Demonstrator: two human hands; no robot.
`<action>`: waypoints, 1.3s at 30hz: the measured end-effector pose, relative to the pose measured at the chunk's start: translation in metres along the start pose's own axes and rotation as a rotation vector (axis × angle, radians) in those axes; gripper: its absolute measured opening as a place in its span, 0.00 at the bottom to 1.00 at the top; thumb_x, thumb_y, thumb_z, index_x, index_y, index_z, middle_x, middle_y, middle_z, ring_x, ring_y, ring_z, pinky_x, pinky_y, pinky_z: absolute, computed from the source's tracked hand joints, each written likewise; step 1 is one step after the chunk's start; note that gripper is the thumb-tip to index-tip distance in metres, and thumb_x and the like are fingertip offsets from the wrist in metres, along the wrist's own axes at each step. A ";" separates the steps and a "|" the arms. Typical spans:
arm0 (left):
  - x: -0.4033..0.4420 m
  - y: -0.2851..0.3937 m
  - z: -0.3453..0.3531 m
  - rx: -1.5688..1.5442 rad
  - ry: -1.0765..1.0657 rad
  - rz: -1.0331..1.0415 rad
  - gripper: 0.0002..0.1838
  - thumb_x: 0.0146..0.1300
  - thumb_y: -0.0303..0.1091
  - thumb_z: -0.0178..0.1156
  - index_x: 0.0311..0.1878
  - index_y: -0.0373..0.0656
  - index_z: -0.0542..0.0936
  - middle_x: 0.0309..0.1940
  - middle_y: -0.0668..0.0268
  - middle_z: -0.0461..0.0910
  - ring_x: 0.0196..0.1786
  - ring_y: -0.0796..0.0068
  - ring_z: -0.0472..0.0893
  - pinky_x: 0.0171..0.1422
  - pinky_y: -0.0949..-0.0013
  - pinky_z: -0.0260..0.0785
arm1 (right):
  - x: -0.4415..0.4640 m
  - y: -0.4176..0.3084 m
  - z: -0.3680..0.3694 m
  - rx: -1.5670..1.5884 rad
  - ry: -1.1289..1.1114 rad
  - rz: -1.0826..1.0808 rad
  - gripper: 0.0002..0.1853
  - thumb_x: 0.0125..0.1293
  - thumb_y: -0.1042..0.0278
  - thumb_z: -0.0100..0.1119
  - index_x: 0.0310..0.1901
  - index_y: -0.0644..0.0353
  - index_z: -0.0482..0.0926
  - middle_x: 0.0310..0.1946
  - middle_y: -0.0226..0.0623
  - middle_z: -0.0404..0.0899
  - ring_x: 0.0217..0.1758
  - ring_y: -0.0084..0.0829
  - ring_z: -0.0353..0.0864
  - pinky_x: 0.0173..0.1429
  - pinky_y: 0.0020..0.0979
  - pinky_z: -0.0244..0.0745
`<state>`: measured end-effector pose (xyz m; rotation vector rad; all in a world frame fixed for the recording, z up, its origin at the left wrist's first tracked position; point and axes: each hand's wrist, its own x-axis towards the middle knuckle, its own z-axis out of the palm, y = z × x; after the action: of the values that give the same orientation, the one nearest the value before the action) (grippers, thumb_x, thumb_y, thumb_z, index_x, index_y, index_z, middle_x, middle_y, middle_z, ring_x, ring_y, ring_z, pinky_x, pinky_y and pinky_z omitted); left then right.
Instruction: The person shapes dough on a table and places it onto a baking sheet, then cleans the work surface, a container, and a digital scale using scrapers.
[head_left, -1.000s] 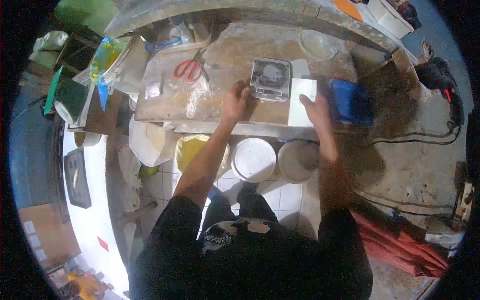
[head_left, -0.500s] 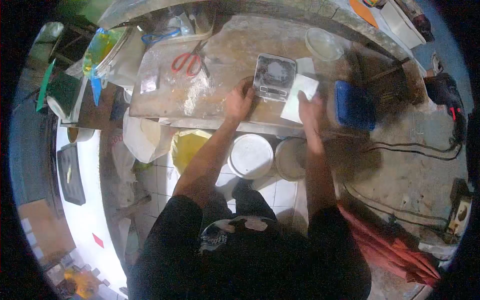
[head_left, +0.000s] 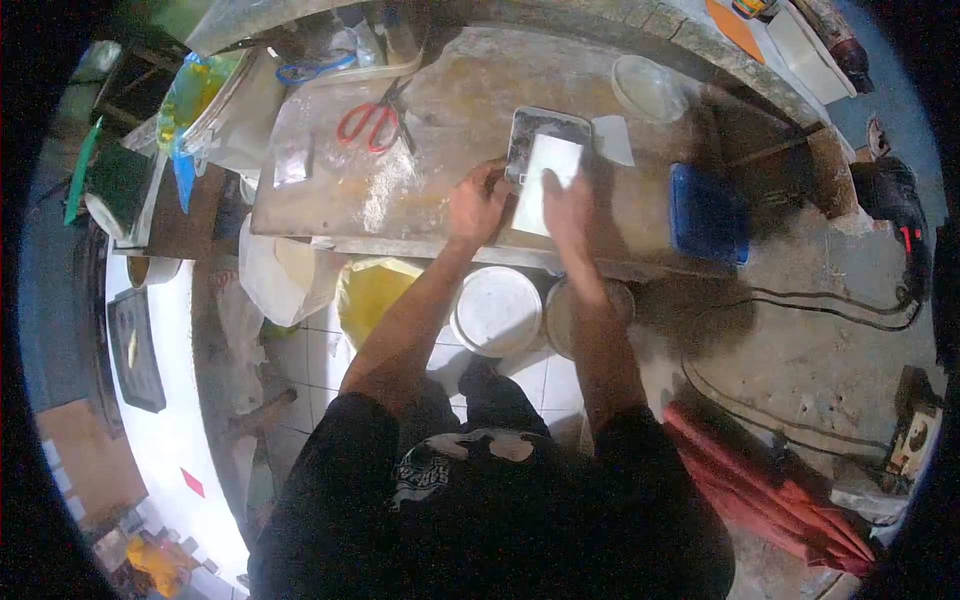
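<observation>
On the wooden worktop stands a small digital scale (head_left: pixel 550 121) with a dark, powder-smudged top. My left hand (head_left: pixel 478 205) is at its lower left corner, fingers curled against the edge. My right hand (head_left: pixel 568 208), slightly blurred, grips a white rectangular piece of paper (head_left: pixel 552 160) with the thumb on top. The paper lies across the lower part of the scale and covers most of its display; whether it touches the scale I cannot tell. Another pale sheet (head_left: pixel 614 139) lies beside the scale on the right.
Red-handled scissors (head_left: pixel 370 126) and a small plastic packet (head_left: pixel 292 165) lie to the left, near spilled white powder (head_left: pixel 385 195). Right of the hands are a blue lid (head_left: pixel 708 213) and a round clear container (head_left: pixel 645 88). Below the worktop edge stand a white-lidded bucket (head_left: pixel 497 312) and a yellow-lined bucket (head_left: pixel 375 300).
My right hand has moved left with the white paper, bringing it from beside the scale to over its lower part. My left hand has stayed at the scale's left edge.
</observation>
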<state>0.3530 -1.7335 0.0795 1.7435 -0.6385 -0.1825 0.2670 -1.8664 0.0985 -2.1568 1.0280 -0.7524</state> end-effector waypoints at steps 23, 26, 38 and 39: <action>-0.002 -0.001 0.002 0.099 0.054 -0.001 0.16 0.63 0.34 0.61 0.54 0.44 0.81 0.40 0.51 0.85 0.43 0.51 0.86 0.48 0.55 0.78 | 0.052 0.021 -0.091 0.163 -0.418 0.351 0.31 0.59 0.48 0.67 0.54 0.69 0.81 0.50 0.59 0.83 0.56 0.50 0.83 0.62 0.44 0.75; -0.004 0.017 -0.002 0.167 0.050 -0.075 0.17 0.63 0.36 0.61 0.54 0.43 0.81 0.42 0.49 0.85 0.45 0.51 0.86 0.49 0.55 0.77 | 0.069 -0.039 -0.103 -0.615 -0.521 0.051 0.34 0.57 0.44 0.67 0.55 0.67 0.82 0.54 0.60 0.82 0.60 0.55 0.81 0.64 0.48 0.74; -0.002 0.011 -0.002 0.177 0.039 -0.071 0.22 0.61 0.41 0.64 0.56 0.42 0.78 0.44 0.51 0.84 0.43 0.51 0.85 0.50 0.54 0.77 | 0.160 0.048 -0.015 -0.228 -0.637 -0.068 0.23 0.60 0.60 0.69 0.52 0.68 0.82 0.40 0.43 0.87 0.41 0.36 0.84 0.47 0.40 0.78; -0.003 0.014 -0.002 0.180 0.040 -0.076 0.22 0.61 0.41 0.64 0.56 0.42 0.78 0.44 0.51 0.84 0.43 0.51 0.85 0.50 0.54 0.77 | 0.156 0.046 -0.007 -0.195 -0.663 -0.073 0.24 0.60 0.60 0.69 0.52 0.68 0.82 0.40 0.43 0.86 0.42 0.36 0.85 0.46 0.41 0.79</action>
<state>0.3468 -1.7316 0.0926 1.9412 -0.5747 -0.1463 0.3244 -2.0191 0.1041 -2.3646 0.6869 0.0607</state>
